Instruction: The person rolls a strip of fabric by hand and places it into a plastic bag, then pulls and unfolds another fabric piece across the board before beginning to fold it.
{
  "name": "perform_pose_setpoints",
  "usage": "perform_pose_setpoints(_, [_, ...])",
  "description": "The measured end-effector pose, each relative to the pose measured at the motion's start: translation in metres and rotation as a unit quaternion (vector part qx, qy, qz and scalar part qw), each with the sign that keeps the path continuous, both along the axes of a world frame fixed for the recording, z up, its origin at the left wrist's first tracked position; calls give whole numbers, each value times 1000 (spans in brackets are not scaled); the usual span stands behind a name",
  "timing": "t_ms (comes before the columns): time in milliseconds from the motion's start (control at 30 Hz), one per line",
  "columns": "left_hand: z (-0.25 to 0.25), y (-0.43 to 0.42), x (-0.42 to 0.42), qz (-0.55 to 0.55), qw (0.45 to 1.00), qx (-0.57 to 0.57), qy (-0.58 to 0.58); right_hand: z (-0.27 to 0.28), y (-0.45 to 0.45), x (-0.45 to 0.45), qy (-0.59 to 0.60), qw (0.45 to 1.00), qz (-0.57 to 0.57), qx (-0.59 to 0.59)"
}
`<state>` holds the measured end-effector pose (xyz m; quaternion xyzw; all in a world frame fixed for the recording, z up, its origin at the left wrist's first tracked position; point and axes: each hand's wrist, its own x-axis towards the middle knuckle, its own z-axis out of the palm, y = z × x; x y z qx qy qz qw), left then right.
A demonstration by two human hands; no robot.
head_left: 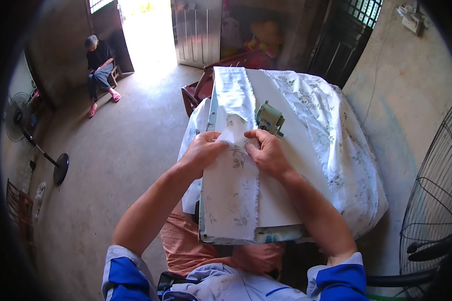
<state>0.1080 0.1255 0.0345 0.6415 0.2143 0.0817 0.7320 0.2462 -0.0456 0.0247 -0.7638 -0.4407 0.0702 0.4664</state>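
A long strip of white floral fabric (pixel 231 200) with a frayed right edge lies lengthwise over a board on the table in front of me. My left hand (pixel 204 150) pinches the strip near its left side, thumb and fingers pressed together. Across from it, my right hand (pixel 267 153) is closed on the same strip near the frayed edge. Between the two hands the cloth is lifted into a small fold. Just beyond my right hand stands a small pale-green device (pixel 269 119), its kind unclear, on the white board surface (pixel 286 185).
More floral cloth (pixel 331 120) drapes over the table's right side. A large fan (pixel 434 200) stands close at right, and another fan (pixel 20 115) at far left. A person (pixel 100 65) sits by the open doorway. A reddish wooden chair (pixel 198 93) is behind the table.
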Motion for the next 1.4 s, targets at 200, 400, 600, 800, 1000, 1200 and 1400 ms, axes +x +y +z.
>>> perform_pose_setpoints(200, [5,5,15,-5,1000,-4,10,5,-21,0,133,990,32,-33])
perform_pose_setpoints(400, [0,1,18,22,1000,18,-14,14,-28,-6,119,989,80,-35])
perform_pose_setpoints(600, [-5,-9,2,63,981,182,-31,84,-51,-6,-183,978,70,-65])
perform_pose_setpoints(800, [-14,-29,-9,143,939,309,-39,140,3,83,-215,974,0,-76])
perform_pose_setpoints(1000, [-23,-26,-18,109,922,355,-109,74,110,196,-215,939,20,-267])
perform_pose_setpoints(1200, [-13,-23,-18,91,949,292,-80,49,206,254,-133,932,-59,-331])
perform_pose_setpoints(1400, [-9,-23,-21,80,955,278,-66,34,251,273,-78,944,-109,-302])
